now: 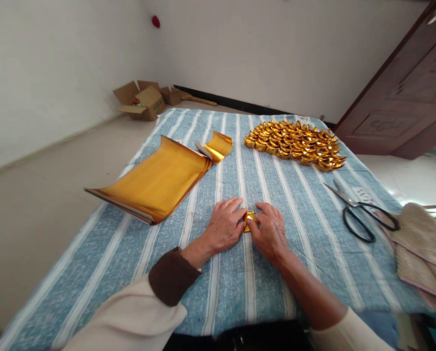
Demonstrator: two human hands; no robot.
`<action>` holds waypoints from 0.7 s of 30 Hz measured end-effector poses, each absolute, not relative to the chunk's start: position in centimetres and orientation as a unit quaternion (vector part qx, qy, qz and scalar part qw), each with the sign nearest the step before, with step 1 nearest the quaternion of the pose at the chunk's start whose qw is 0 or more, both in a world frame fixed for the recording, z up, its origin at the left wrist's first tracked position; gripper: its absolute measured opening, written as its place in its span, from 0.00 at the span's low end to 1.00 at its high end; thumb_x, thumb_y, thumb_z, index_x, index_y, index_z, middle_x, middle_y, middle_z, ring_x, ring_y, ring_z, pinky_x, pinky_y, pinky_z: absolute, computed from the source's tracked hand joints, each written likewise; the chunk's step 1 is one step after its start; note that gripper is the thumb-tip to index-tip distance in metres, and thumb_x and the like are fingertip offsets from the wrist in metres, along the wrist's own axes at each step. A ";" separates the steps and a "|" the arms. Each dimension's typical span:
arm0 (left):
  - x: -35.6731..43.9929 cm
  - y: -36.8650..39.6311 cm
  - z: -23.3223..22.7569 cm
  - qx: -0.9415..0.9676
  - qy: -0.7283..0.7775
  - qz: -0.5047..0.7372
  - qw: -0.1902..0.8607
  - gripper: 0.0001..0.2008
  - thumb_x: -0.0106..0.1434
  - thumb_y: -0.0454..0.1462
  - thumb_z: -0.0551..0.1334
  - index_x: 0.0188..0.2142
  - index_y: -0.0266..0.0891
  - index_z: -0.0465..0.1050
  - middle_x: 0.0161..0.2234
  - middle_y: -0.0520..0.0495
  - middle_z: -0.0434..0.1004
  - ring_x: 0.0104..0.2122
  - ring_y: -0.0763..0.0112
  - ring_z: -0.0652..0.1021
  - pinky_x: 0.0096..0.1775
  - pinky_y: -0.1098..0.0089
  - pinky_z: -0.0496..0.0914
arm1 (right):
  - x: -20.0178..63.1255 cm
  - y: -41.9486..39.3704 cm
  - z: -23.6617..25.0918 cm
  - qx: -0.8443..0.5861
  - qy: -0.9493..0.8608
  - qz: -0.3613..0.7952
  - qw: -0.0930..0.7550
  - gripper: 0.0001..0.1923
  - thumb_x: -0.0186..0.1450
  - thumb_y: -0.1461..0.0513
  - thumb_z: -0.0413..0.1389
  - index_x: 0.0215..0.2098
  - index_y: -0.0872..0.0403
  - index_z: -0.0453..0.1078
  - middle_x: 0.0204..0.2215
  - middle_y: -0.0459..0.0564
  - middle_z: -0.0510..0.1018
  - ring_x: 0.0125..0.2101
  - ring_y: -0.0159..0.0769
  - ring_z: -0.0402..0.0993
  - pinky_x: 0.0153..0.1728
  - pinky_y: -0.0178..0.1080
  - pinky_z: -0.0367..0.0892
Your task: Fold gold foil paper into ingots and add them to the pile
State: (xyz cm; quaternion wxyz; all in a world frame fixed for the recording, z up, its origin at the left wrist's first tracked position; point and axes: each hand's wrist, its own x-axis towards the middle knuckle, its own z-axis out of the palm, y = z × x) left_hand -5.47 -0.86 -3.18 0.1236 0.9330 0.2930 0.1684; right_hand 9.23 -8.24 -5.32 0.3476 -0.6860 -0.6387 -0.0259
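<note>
A small folded piece of gold foil paper (pixel 250 222) lies flat on the striped cloth in front of me. My left hand (pixel 225 224) is at its left edge, thumb and fingers pinching it. From the other side my right hand (pixel 271 226) grips the same piece, with the thumb pressed on its surface and the fingers curled at its right edge. Beyond and to the left lies a stack of large gold foil sheets (pixel 155 175) with curled edges. A smaller curled stack of gold foil paper (pixel 219 146) touches its far corner. Folded gold paper ingots (pixel 294 144) stand in packed rows at the far right.
Black-handled scissors (pixel 362 212) rest partly open on the right of the blue-and-white striped cloth (pixel 159 278). Beige fabric (pixel 422 243) hangs over the right edge. Past the table are open cardboard boxes (pixel 142 100) on the floor and a dark red door (pixel 396 92).
</note>
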 end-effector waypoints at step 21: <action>-5.3 0.8 -3.3 0.912 0.305 0.192 0.197 0.09 0.62 0.33 0.63 0.41 0.43 0.79 0.55 0.44 0.74 0.58 0.56 0.70 0.59 0.52 0.64 | 9.2 -7.8 -4.9 -0.690 -0.654 0.003 0.311 0.11 0.67 0.61 0.54 0.30 0.53 0.76 0.46 0.56 0.76 0.47 0.45 0.69 0.48 0.47 0.61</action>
